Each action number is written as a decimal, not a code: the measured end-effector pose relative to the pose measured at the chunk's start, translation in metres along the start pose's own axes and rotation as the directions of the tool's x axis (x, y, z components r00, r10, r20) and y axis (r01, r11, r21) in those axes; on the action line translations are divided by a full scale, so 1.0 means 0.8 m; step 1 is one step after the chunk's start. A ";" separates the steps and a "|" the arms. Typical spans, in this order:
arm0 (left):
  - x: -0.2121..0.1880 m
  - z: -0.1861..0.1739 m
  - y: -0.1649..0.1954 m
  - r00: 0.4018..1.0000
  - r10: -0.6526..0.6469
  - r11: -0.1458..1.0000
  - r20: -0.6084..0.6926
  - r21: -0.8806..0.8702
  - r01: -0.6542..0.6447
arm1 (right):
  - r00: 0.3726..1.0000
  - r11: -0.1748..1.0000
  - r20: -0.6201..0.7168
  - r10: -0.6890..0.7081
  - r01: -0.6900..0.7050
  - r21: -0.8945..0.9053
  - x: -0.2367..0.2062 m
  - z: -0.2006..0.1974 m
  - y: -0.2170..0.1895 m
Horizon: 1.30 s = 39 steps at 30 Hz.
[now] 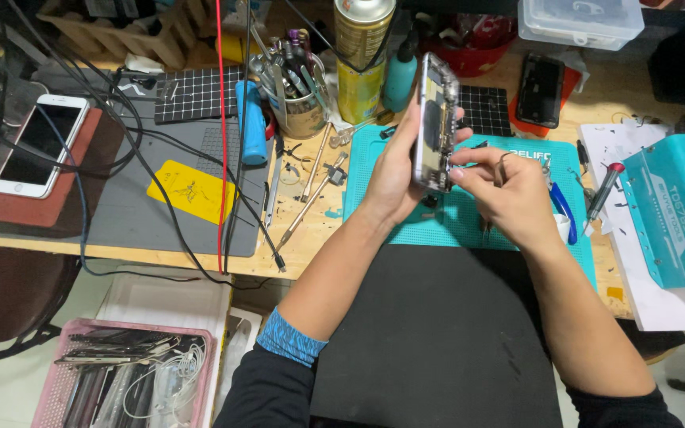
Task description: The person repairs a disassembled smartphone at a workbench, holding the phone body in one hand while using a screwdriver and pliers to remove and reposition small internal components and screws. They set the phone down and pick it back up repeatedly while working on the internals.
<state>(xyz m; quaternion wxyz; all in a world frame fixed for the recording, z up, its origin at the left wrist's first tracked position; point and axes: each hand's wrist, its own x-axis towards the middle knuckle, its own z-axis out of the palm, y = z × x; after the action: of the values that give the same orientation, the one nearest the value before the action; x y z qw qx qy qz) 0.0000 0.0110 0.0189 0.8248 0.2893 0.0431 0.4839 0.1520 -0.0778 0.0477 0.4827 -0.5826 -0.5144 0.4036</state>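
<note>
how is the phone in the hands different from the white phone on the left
The opened phone is held upright on edge in the left hand; the white phone lies flat on a red-brown pad. The opened phone shows bare insides, while the white phone is whole, with a dark screen facing up. The right hand works at the opened phone; nothing touches the white phone. Both are slim rectangular phones.

**benchrat:** The opened phone [435, 123] in the left hand [394, 174] looks like bare metal inside, with a glossy edge. The teal mat [469, 222] under both hands seems like matt rubber with a fine bumpy texture.

**solderpaws:** Agreed. The tweezers [502, 170] in the right hand [509, 194] are thin shiny steel. Just beyond the left hand, the spray can [362, 55] is glossy printed metal. Far left of it, the white phone [40, 145] has a slick glass face, lying on a dull grey mat [120, 214]. The tabletop [311, 230] looks like pale, smooth wood.
</note>
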 end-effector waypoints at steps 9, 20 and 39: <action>0.001 0.004 0.002 0.982 0.089 0.940 -0.164 0.339 -0.029 | 0.997 0.970 -0.061 -0.040 0.024 -0.243 -0.004 0.001 -0.009; 0.000 0.002 -0.007 0.972 0.234 0.878 0.009 0.427 -0.216 | 0.973 0.979 -0.110 -0.202 0.197 -0.051 -0.005 -0.017 -0.015; -0.033 0.030 0.007 0.838 0.415 0.188 0.356 0.867 -0.461 | 0.910 0.906 -0.114 -0.398 0.410 0.103 -0.025 -0.022 -0.035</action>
<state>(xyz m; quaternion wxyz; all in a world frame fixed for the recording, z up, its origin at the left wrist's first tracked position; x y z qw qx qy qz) -0.0099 -0.0195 0.0365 0.3338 0.7154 0.2100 0.5768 0.1603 -0.1001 0.0786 0.6140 -0.4497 -0.5753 0.2995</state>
